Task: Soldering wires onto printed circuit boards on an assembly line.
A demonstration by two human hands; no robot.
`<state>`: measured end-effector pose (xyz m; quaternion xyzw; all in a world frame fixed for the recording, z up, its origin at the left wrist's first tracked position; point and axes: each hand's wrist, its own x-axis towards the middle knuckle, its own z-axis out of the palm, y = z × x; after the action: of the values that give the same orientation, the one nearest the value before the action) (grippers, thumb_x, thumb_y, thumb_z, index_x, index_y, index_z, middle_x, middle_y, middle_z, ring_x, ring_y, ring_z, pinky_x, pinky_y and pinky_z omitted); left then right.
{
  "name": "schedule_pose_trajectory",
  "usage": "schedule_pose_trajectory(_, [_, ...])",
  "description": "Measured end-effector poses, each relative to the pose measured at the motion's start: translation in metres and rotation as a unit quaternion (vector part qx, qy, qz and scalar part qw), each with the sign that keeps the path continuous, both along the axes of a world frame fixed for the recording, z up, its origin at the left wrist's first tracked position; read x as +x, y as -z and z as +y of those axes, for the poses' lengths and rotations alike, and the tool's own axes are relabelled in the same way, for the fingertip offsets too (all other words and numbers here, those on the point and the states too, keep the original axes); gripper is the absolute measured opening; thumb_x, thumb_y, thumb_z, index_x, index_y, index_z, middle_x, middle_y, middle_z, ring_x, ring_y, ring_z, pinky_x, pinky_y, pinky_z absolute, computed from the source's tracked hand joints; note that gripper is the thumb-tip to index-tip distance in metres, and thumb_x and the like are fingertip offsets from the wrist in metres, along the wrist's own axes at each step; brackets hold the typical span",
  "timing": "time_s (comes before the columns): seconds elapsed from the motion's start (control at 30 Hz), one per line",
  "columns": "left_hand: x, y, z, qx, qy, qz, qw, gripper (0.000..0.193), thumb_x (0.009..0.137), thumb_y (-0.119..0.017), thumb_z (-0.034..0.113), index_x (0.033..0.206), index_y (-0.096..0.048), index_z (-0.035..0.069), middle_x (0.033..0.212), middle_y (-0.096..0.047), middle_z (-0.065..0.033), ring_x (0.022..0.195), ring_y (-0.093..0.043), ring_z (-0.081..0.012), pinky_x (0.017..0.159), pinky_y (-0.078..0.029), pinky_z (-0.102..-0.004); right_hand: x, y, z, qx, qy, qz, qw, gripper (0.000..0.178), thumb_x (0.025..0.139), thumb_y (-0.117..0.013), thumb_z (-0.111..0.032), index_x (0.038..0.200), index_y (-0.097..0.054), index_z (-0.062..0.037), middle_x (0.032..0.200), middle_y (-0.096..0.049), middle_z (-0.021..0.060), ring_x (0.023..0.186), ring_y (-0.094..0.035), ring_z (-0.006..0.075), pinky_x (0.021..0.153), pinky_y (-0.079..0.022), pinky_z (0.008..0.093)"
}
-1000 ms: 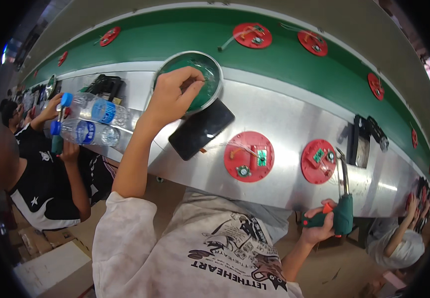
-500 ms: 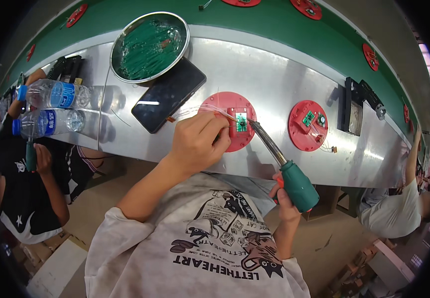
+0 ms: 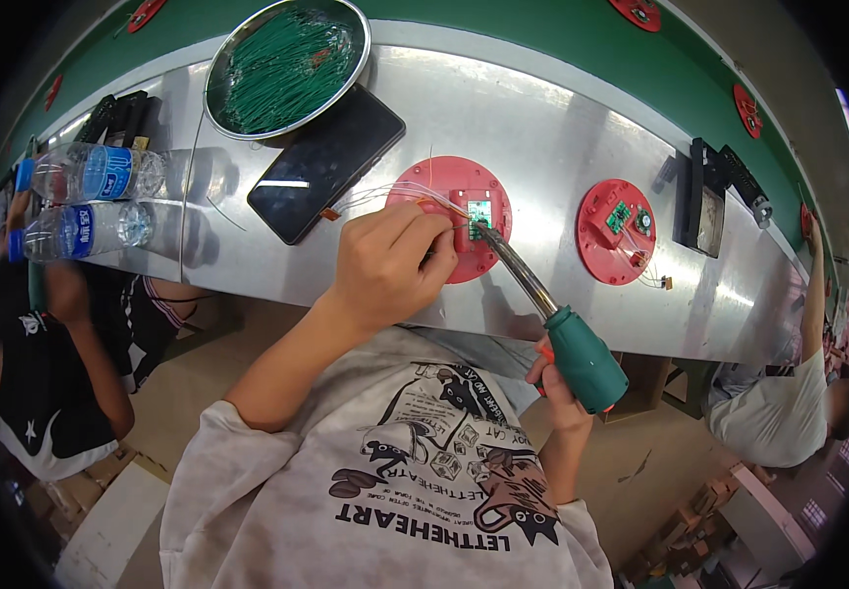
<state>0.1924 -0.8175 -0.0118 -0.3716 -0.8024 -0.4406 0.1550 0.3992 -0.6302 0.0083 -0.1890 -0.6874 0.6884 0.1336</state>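
A red round plastic disc (image 3: 429,175) lies on the metal bench in front of me, with a small green circuit board (image 3: 480,213) in its raised middle. My left hand (image 3: 390,257) is closed in a pinch at the disc's left side, its fingertips on what looks like a thin wire by the board. White wires (image 3: 385,187) run from the board over the disc to a small connector (image 3: 329,214). My right hand (image 3: 562,398) grips the green handle of a soldering iron (image 3: 532,285). Its tip touches or hovers just over the board's lower part.
A metal bowl (image 3: 362,61) of green wires and a black phone (image 3: 331,162) sit up left. Two water bottles (image 3: 81,201) lie farther left. A second red disc (image 3: 596,240) and a black iron stand (image 3: 704,211) are right. A green belt (image 3: 503,22) runs behind; people sit either side.
The soldering iron's tip has moved from the board's right edge in over its lower part. My left hand keeps its pinch beside the board. The whole view has shifted slightly.
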Motion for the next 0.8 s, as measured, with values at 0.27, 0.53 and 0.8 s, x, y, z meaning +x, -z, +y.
schedule_pose_trajectory(0.27, [-0.0022, 0.0001, 0.0009, -0.018, 0.001, 0.036, 0.999, 0.014, 0.071, -0.075, 0.001, 0.082, -0.067, 0.004, 0.071, -0.059, -0.0052, 0.054, -0.059, -0.0209, 0.047, -0.046, -0.0328, 0.0000, 0.0023, 0.0005, 0.002, 0.000, 0.006, 1.000, 0.036, 0.082, -0.074, -0.006, 0.112, -0.066, 0.0127, 0.092, -0.070, 0.0142, 0.062, -0.066, 0.0145, 0.062, -0.054, 0.0275])
schedule_pose_trajectory(0.53, [-0.0037, 0.0027, 0.0022, -0.008, 0.004, 0.048, 0.999, 0.013, 0.072, -0.075, 0.001, 0.083, -0.068, 0.004, 0.069, -0.058, -0.0046, 0.052, -0.058, -0.0203, 0.047, -0.045, -0.0322, 0.0005, 0.0041, 0.0004, 0.009, 0.010, 0.007, 1.000, 0.037, 0.083, -0.074, -0.007, 0.113, -0.066, 0.0133, 0.091, -0.070, 0.0145, 0.061, -0.066, 0.0143, 0.063, -0.055, 0.0279])
schedule_pose_trajectory(0.8, [-0.0031, 0.0039, 0.0019, -0.018, 0.009, 0.060, 0.998, 0.014, 0.071, -0.075, 0.003, 0.084, -0.069, 0.005, 0.069, -0.056, -0.0038, 0.052, -0.056, -0.0190, 0.046, -0.044, -0.0318, -0.0024, -0.0022, -0.0007, -0.010, 0.011, -0.010, 1.000, 0.042, 0.082, -0.075, -0.010, 0.115, -0.064, 0.0143, 0.082, -0.071, 0.0113, 0.059, -0.064, 0.0128, 0.064, -0.054, 0.0270])
